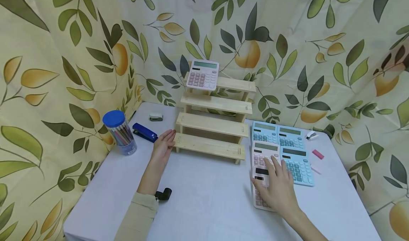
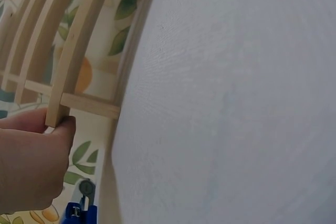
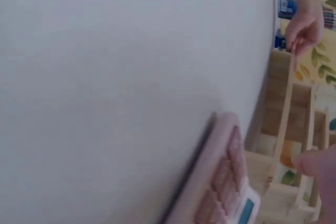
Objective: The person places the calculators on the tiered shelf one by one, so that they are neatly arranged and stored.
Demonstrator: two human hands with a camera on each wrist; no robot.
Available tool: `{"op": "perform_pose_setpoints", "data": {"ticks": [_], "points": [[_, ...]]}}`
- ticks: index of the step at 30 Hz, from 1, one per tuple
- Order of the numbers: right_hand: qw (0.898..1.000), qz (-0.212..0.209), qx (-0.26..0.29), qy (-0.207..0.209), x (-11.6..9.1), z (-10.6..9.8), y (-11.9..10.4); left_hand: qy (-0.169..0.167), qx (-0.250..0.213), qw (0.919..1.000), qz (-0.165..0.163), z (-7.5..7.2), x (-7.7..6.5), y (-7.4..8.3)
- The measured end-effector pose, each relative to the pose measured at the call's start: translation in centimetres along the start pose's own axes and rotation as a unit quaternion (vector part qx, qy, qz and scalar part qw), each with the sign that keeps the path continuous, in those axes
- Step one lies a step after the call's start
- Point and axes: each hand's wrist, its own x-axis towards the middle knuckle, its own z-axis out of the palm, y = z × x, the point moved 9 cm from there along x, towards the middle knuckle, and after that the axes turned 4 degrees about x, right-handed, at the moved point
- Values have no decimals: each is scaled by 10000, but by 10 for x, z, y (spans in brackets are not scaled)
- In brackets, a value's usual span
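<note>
A four-step wooden display shelf (image 1: 214, 125) stands at the back middle of the table. My left hand (image 1: 163, 146) pinches the left end of its lowest board, thumb and finger on either face in the left wrist view. One pink calculator (image 1: 203, 74) leans on the top step at the left. To the right, my right hand (image 1: 281, 189) hovers with spread fingers over two overlapping pink calculators, the front one (image 1: 262, 203) partly covered by it. In the right wrist view, my thumb (image 3: 310, 162) appears apart from a pink calculator (image 3: 223, 182). Several blue calculators (image 1: 298, 171) lie beside them.
Left of the shelf are a blue stapler (image 1: 145, 131), a small white-and-green object (image 1: 156, 117) and a blue-lidded tub of pencils (image 1: 120, 132). At the right lie a pink eraser-like block (image 1: 317, 154) and a small white item (image 1: 311, 135). Patterned curtains (image 1: 287, 38) close off the back.
</note>
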Motion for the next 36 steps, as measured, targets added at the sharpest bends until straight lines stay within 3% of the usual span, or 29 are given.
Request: {"op": "perform_pose_setpoints", "data": {"ticks": [9,16,26,36], "points": [[9992,253,-80,-299,-20,17,17,24,-65,10000,59,0,-1,2],[9939,672,-147,-864,-32,35,29,-28,-98,9999,-3,0,-1,0],[9863,1001,-129,-1307,-42,47,31,-24,-60,10000,2,1,-1,1],[9869,931,-355,-1269,-44,47,24,-77,15,10000,0,1,-1,0]]}}
